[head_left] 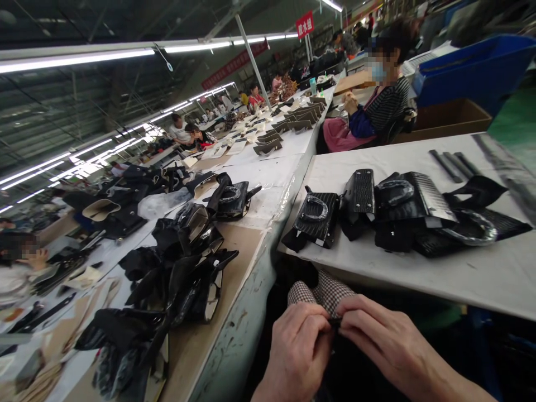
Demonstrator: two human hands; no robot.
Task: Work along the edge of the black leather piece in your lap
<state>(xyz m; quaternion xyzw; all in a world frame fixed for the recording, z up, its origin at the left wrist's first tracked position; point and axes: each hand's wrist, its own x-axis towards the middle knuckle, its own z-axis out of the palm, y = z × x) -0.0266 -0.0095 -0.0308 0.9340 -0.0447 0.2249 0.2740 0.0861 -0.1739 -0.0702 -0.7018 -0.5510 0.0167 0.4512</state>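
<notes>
Above my lap, my left hand [296, 347] and my right hand [374, 329] are close together, fingers closed in a pinch. Between the fingertips shows a small black piece [335, 322]; most of it is hidden by the fingers, and I cannot make out its kind. Dark material below the hands blends into shadow. On the white table ahead lie black handbags in a crocodile pattern, among them a small handbag [317, 215] with a plastic-wrapped handle. Another black bag [357, 192] stands beside it.
Piles of unfinished black bags [201, 285] cover the left workbench [247, 290]. Dark strips [446, 166] lie on the right table [402, 273]. A seated co-worker [372, 106] is beyond it, near a blue bin [469, 67] and a cardboard box [446, 118].
</notes>
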